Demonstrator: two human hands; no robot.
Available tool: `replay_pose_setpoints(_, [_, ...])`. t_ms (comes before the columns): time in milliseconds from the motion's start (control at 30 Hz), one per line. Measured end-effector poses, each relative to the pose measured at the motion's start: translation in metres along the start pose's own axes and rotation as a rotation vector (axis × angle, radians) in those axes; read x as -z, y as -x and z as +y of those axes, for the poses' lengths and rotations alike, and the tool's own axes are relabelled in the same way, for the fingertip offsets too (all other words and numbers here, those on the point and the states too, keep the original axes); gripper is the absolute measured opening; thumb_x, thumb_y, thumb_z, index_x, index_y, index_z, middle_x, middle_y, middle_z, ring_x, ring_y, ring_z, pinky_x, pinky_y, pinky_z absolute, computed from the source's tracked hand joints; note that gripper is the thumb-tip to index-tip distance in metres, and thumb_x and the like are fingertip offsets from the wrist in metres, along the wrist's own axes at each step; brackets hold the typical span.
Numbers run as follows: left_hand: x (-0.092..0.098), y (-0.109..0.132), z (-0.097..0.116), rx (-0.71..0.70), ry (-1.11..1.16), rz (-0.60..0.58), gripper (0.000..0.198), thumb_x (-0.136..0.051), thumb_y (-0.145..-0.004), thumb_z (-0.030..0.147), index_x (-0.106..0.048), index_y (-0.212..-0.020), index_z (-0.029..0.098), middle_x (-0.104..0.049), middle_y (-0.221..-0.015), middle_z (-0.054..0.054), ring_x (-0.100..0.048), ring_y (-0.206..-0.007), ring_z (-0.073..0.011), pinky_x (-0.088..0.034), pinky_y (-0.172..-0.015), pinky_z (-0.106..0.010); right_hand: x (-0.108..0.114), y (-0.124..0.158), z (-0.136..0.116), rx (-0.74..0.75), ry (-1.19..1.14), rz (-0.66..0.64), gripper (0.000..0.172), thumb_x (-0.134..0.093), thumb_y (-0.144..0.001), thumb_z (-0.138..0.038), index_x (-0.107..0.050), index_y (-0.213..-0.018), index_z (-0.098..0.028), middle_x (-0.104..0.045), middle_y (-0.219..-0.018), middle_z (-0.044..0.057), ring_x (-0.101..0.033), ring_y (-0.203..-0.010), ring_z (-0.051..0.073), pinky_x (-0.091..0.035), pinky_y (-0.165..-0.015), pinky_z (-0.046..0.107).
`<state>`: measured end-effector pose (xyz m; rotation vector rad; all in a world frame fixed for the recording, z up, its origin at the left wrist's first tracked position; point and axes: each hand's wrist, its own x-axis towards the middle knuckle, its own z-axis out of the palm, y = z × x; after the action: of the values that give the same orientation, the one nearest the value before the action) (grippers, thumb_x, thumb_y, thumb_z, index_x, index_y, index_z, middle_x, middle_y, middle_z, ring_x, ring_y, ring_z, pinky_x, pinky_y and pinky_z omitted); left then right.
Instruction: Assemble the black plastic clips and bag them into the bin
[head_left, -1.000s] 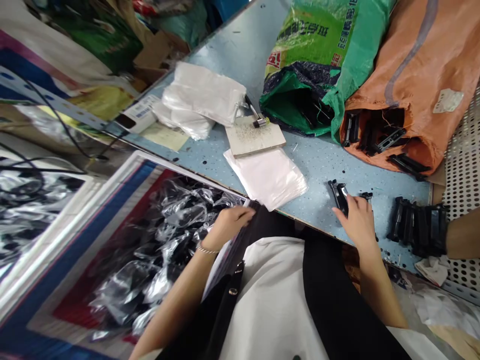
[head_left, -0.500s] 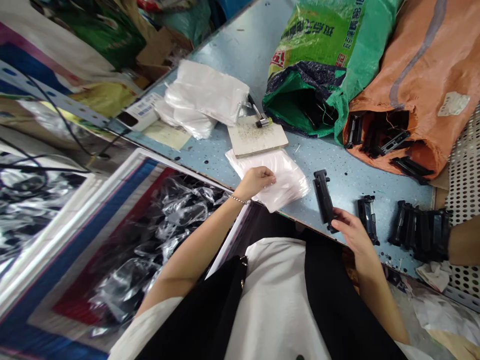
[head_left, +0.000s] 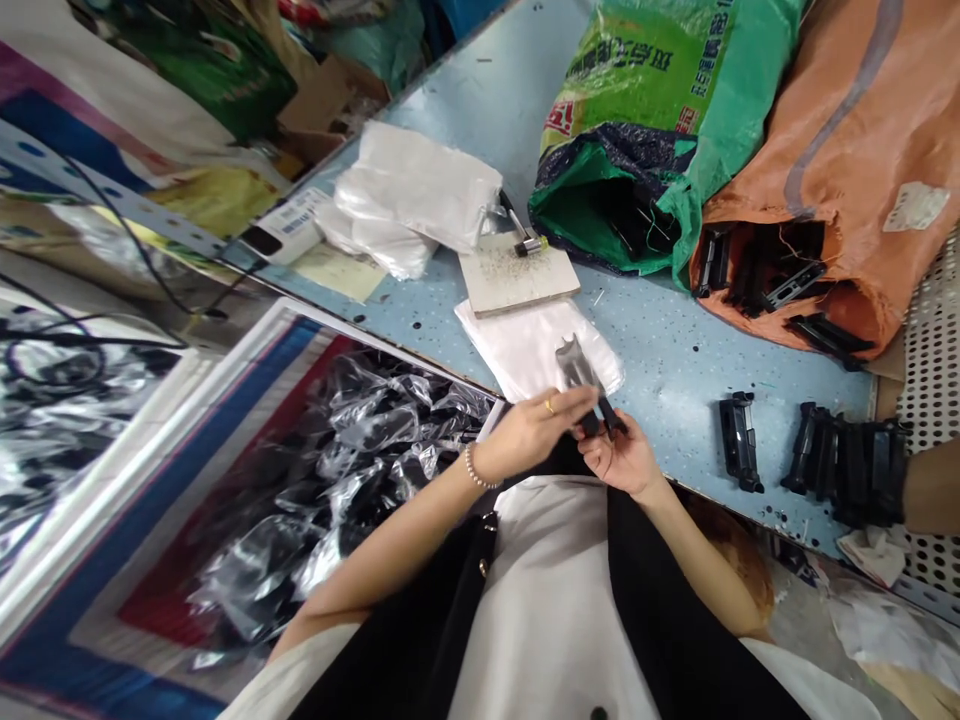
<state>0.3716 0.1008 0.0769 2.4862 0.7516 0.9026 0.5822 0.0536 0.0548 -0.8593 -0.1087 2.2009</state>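
Observation:
In front of my body, both hands meet at a slim black plastic part (head_left: 606,415) near the table edge. My right hand (head_left: 622,458) grips its near end with closed fingers. My left hand (head_left: 529,432), with a ring and a beaded bracelet, has its fingers pressed together against the part's far end. That end looks greyer, as if under a clear plastic bag (head_left: 576,362); blur hides the exact edges. Just beyond lies a stack of clear plastic bags (head_left: 510,345), partly under a speckled board (head_left: 517,280).
More black parts stand at right, one alone (head_left: 740,442) and several in a row (head_left: 847,465). A green sack (head_left: 675,100) and an orange sack (head_left: 840,160) hold such parts. More bags (head_left: 420,185) lie behind. Bagged items fill a bin (head_left: 150,560) at left.
My right hand has lifted the black part off the table and brought it left. My left hand has moved from the bag stack toward me, meeting the part.

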Motion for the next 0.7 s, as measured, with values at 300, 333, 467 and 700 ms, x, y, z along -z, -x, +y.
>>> replay_pose_setpoints(300, [-0.017, 0.006, 0.035, 0.065, 0.063, 0.050, 0.038, -0.047, -0.098, 0.009, -0.062, -0.132, 0.020, -0.070, -0.120, -0.013, -0.070, -0.108, -0.0210, -0.062, -0.094, -0.039, -0.018, 0.031, 0.008, 0.333, 0.705, 0.126, 0.052, -0.082, -0.081, -0.033, -0.066, -0.129, -0.028, -0.072, -0.125, 0.002, -0.068, -0.115, 0.020, -0.051, -0.106, 0.037])
replay_pose_setpoints(333, [-0.005, 0.004, 0.036, 0.105, 0.075, 0.058, 0.036, -0.045, -0.099, 0.009, -0.067, -0.124, 0.023, -0.073, -0.116, -0.011, -0.071, -0.102, -0.0192, -0.062, -0.091, -0.037, -0.019, 0.038, 0.006, 0.291, 0.738, 0.086, 0.049, -0.080, -0.083, -0.036, -0.066, -0.129, -0.027, -0.073, -0.125, 0.004, -0.069, -0.112, 0.021, -0.052, -0.106, 0.039])
replay_pose_setpoints(467, [0.072, 0.029, 0.046, 0.254, 0.094, -0.037, 0.039, -0.046, -0.098, 0.016, -0.073, -0.120, 0.034, -0.078, -0.114, -0.006, -0.072, -0.104, -0.0224, -0.061, -0.098, -0.044, -0.013, 0.074, -0.015, 0.262, 0.893, 0.141, 0.037, -0.070, -0.091, -0.043, -0.072, -0.124, -0.026, -0.076, -0.121, 0.007, -0.072, -0.110, 0.024, -0.052, -0.104, 0.045])
replay_pose_setpoints(700, [0.107, 0.187, -0.001, 0.727, 0.037, -0.342, 0.025, -0.051, -0.084, 0.035, -0.074, -0.074, 0.032, -0.079, -0.074, 0.002, -0.074, -0.068, -0.0238, -0.060, -0.062, -0.034, 0.060, 0.136, -0.092, 0.674, 1.479, 0.998, 0.051, -0.057, -0.093, -0.054, -0.067, -0.128, -0.019, -0.070, -0.127, 0.016, -0.068, -0.103, 0.028, -0.053, -0.092, 0.045])
